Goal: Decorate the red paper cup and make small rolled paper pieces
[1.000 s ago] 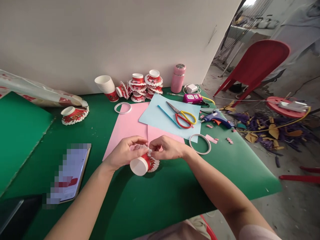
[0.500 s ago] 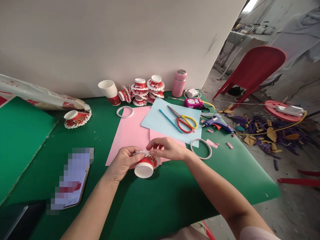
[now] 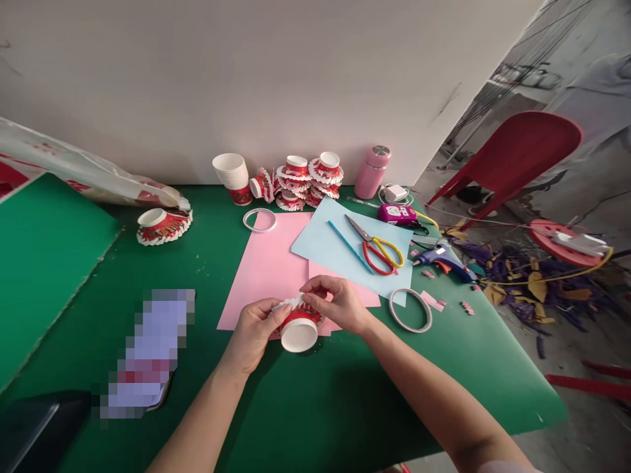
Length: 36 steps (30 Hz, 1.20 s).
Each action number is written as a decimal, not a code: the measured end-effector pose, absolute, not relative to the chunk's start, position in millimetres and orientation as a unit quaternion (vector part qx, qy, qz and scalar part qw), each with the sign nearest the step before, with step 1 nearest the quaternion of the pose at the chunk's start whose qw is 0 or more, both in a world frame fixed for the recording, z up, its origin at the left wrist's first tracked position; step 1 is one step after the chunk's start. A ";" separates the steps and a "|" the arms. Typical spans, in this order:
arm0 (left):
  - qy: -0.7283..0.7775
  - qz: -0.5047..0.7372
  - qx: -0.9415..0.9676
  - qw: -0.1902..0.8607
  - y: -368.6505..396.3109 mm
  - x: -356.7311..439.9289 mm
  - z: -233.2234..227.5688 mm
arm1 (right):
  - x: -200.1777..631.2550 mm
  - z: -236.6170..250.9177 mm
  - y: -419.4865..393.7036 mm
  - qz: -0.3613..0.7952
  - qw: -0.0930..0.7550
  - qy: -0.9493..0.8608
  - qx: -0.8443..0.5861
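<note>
Between my hands is a red and white paper cup (image 3: pixel 300 334), tilted with its round white base facing me and its side cut into strips that flare out and fold at the edge. My left hand (image 3: pixel 257 332) pinches the folded white edge on the left. On the other side, my right hand (image 3: pixel 338 303) has its thumb and fingers closed on the strips. Under the cup lies pink paper (image 3: pixel 266 269), partly covered by a light blue sheet (image 3: pixel 320 233). Scissors (image 3: pixel 377 248) with red and yellow handles and a blue pen (image 3: pixel 350 246) rest on the blue sheet.
Similar cut cups (image 3: pixel 296 180) are stacked by the wall beside plain nested cups (image 3: pixel 231 174) and a pink bottle (image 3: pixel 373 172). A glue gun (image 3: pixel 446 261) and tape rolls (image 3: pixel 410 310) lie to the right. A phone (image 3: pixel 152 348) is at left, another cut cup (image 3: pixel 163 226) behind it.
My right hand has come down from above the cup's edge, and its fingers have closed on the strips. My left hand keeps its pinch. The view has shifted slightly left.
</note>
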<state>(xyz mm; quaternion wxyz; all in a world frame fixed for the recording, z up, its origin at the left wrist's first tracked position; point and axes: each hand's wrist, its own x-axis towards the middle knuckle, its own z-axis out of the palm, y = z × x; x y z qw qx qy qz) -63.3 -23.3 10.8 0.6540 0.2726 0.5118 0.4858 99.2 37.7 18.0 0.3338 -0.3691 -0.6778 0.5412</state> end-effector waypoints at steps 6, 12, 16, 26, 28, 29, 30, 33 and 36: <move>0.492 0.511 0.188 0.679 -23.2 -65.9 9.8 | 97.3 14.2 32.6 0.550 0.345 -0.680 -0.341; 0.475 0.471 0.167 0.724 -21.5 -67.9 13.0 | 102.6 -2.8 35.7 0.714 0.327 -0.517 -0.341; 0.467 0.425 0.200 0.749 -22.8 -68.4 12.9 | 108.0 2.0 41.0 0.742 0.266 -0.528 -0.316; 0.449 0.394 0.247 0.763 -23.4 -71.9 6.2 | 116.1 29.4 50.4 0.611 0.171 -0.717 -0.288; 0.450 0.388 0.259 0.761 -23.7 -73.1 5.6 | 117.8 29.0 51.2 0.613 0.168 -0.718 -0.285; 0.453 0.383 0.266 0.760 -23.9 -73.5 5.3 | 118.5 28.4 51.5 0.621 0.165 -0.712 -0.284; 0.456 0.377 0.273 0.758 -24.0 -73.8 5.0 | 119.2 27.6 51.7 0.632 0.161 -0.703 -0.283; 0.462 0.363 0.289 0.756 -24.1 -73.5 5.3 | 119.7 24.3 51.5 0.674 0.153 -0.666 -0.281; 0.450 0.354 0.296 0.765 -23.7 -71.7 7.8 | 118.5 21.6 50.8 0.696 0.150 -0.648 -0.271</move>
